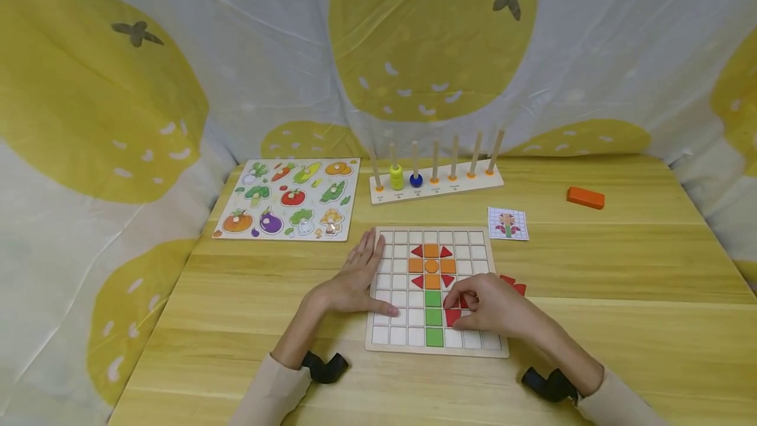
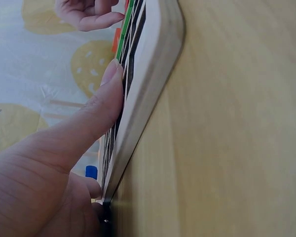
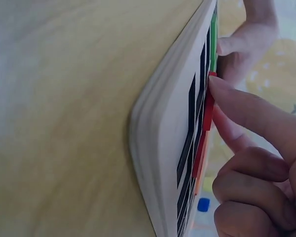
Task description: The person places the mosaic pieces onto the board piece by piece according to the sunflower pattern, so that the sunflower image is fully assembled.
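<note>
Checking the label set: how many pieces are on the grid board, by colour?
On the grid board:
orange pieces: 5 (4 squares, 1 round centre)
green pieces: 3
red pieces: 6 showing (4 triangles round the orange cross, 2 at the right hand, one partly covered by fingers)
Total: 14 visible

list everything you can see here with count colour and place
grid board: 1, pale wood, white cells, table centre
tiles in board: orange and red flower, three green stem squares
red triangle: 1, right of stem, under right fingers
loose red pieces: a few, right of board
pattern card: 1, behind board
orange block: 1, far right
peg rack: 1, seven pegs, yellow-green and blue rings
vegetable puzzle: 1, far left
table: 1, light wood
left hand: flat on board's left edge
right hand: fingertips on red triangle
</note>
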Demonstrator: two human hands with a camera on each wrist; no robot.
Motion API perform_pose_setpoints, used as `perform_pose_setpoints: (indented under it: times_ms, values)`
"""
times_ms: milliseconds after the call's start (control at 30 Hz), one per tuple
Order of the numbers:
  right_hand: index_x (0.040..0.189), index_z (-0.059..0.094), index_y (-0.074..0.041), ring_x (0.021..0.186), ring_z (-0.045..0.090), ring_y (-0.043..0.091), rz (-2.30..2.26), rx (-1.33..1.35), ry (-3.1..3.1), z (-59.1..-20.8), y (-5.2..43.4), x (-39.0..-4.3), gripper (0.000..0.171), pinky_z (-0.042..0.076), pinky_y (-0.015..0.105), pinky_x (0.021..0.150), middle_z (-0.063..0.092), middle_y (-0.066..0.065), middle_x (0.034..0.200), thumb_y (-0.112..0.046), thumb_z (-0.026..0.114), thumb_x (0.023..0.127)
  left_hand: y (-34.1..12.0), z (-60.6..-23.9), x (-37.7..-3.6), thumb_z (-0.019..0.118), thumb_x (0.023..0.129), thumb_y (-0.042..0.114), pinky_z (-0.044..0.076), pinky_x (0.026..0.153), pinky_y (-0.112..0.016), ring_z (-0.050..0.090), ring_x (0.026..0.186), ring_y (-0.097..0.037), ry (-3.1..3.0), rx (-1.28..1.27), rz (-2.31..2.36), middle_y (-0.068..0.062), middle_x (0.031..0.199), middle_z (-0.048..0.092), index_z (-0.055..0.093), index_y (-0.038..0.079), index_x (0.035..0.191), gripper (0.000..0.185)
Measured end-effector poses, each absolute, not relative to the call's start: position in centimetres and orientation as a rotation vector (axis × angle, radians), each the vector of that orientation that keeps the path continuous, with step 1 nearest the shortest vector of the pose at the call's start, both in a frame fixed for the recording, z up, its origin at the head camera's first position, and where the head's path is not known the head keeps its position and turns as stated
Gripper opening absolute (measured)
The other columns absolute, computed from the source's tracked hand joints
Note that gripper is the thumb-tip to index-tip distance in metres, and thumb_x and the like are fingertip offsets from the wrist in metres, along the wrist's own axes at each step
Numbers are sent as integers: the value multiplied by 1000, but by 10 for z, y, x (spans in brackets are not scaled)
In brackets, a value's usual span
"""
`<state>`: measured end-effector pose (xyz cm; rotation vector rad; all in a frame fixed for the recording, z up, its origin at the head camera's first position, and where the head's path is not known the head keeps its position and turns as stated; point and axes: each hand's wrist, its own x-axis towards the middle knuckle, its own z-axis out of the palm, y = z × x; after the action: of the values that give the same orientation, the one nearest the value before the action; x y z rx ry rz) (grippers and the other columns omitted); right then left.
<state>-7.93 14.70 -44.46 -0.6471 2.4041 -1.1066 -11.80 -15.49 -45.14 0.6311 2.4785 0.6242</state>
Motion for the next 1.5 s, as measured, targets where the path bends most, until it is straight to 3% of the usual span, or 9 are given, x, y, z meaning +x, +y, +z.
perform_pose_setpoints:
  times_ms: [333,767,933,1067,1200,1500]
  values:
    - [89,79,-19,53,35,1,-1134,-600,2405,-447,142,-79,16,29,17,53,41,-10,58,-13,89,78,-155,-453,-120,83,80,58,-5,132,-52,-26,159,-33,2482,641,611,-15,169,-31,-12,3,164,138]
    - [95,83,-14,53,33,2,-1233,-588,2246,-454,153,-87,16,29,15,53,37,-8,57,-8,87,81,-155,-453,-120,84,81,57,-5,132,-51,-27,158,-32,2476,632,624,-15,169,-31,-13,3,164,138]
    - [96,83,-17,55,32,2,-1216,-605,2284,-451,155,-89,16,28,17,54,36,-8,59,-15,88,82,-155,-454,-120,84,80,57,-5,132,-52,-27,159,-32,2478,638,629,-16,169,-31,-13,3,164,139]
    - [100,83,-17,55,32,2,-1200,-569,2364,-442,176,-101,16,27,19,52,35,-8,60,-23,86,85,-155,-454,-119,84,80,56,-5,132,-52,-26,159,-33,2480,644,630,-16,169,-31,-13,2,164,139]
    - [103,81,-12,56,33,4,-1170,-486,2453,-434,212,-116,17,27,20,50,35,-7,62,-21,83,88,-155,-454,-119,84,80,57,-5,132,-52,-27,159,-32,2481,649,625,-16,168,-32,-14,3,164,139]
    - [111,77,-2,57,37,5,-1227,-401,2281,-445,258,-134,32,32,23,52,38,-4,63,-16,87,83,-155,-454,-118,85,80,56,-5,132,-53,-26,159,-33,2477,649,634,-16,168,-32,-13,2,164,139]
